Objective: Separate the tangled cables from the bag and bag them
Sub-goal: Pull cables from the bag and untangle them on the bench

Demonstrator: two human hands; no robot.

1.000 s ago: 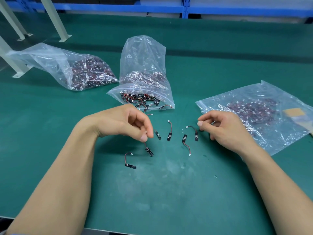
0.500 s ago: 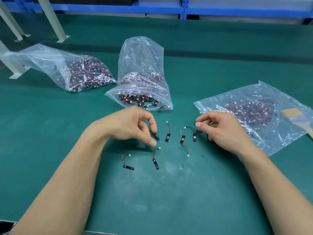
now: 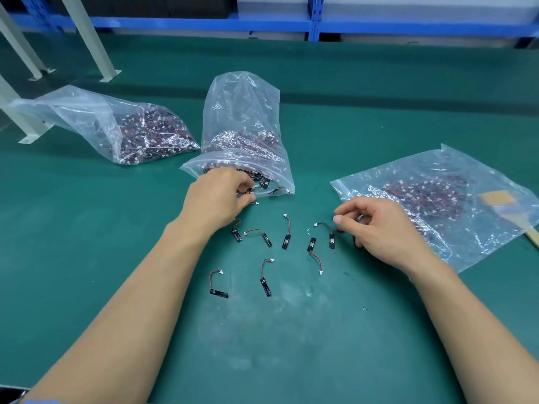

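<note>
A clear middle bag (image 3: 242, 112) full of tangled short cables lies with its mouth toward me. My left hand (image 3: 217, 196) is at that mouth, fingers curled round a clump of tangled cables (image 3: 264, 182) there. Several separated cables (image 3: 287, 231), each with a black strip and a white plug, lie loose on the green mat (image 3: 291, 330) between my hands. The flat right bag (image 3: 437, 199) holds sorted cables. My right hand (image 3: 379, 228) rests at its near edge with curled fingers; whether they hold the plastic is unclear.
A third clear bag of cables (image 3: 116, 129) lies at the back left near white frame legs (image 3: 87, 39). A brush with a wooden handle (image 3: 501, 205) lies under or beside the right bag. Blue shelving (image 3: 313, 21) runs along the back.
My left hand let a cable drop on the mat and moved up to the middle bag's mouth, closing on cables there. My right hand stayed in place.
</note>
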